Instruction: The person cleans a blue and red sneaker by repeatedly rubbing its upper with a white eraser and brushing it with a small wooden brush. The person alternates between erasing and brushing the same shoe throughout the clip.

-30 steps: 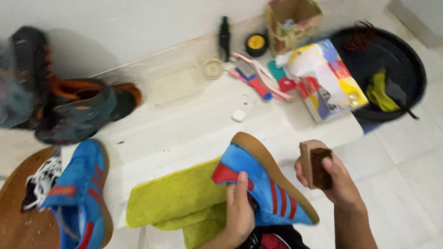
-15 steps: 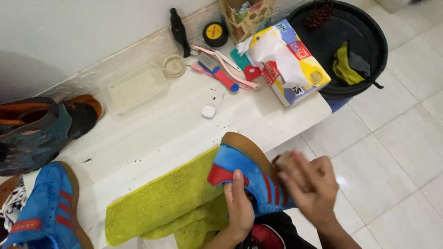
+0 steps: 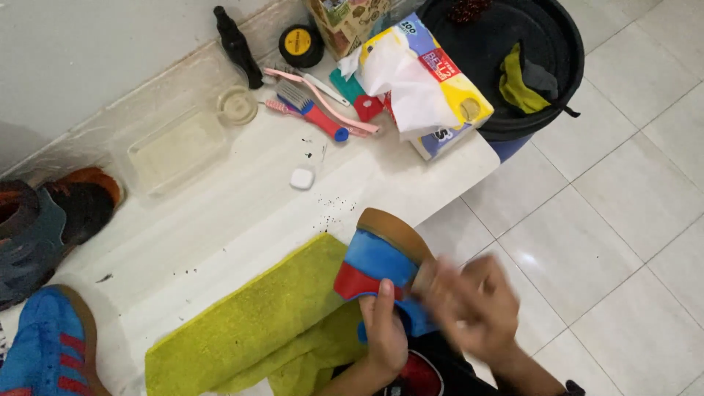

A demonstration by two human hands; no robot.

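A blue suede sneaker (image 3: 378, 257) with red stripes and a tan sole is tipped on its side above a lime-green towel (image 3: 249, 330) at the near edge of a white table (image 3: 220, 213). My left hand (image 3: 385, 330) grips the sneaker at its red heel patch, thumb up. My right hand (image 3: 473, 308) is blurred with motion against the sneaker's side, fingers closed around a small brown brush block that is mostly hidden.
The matching blue sneaker (image 3: 44, 352) lies at bottom left, dark shoes (image 3: 44, 220) beyond it. Along the wall are a clear tray (image 3: 176, 150), brushes (image 3: 312, 110), a black bottle (image 3: 236, 45), a polish tin (image 3: 301, 44), a tissue pack (image 3: 425, 81) and a black basin (image 3: 543, 44). Tiled floor lies to the right.
My right hand brought the brown brush block down from beside the sneaker onto its side and is rubbing it. The view has shifted right and down; the left hand keeps its grip.
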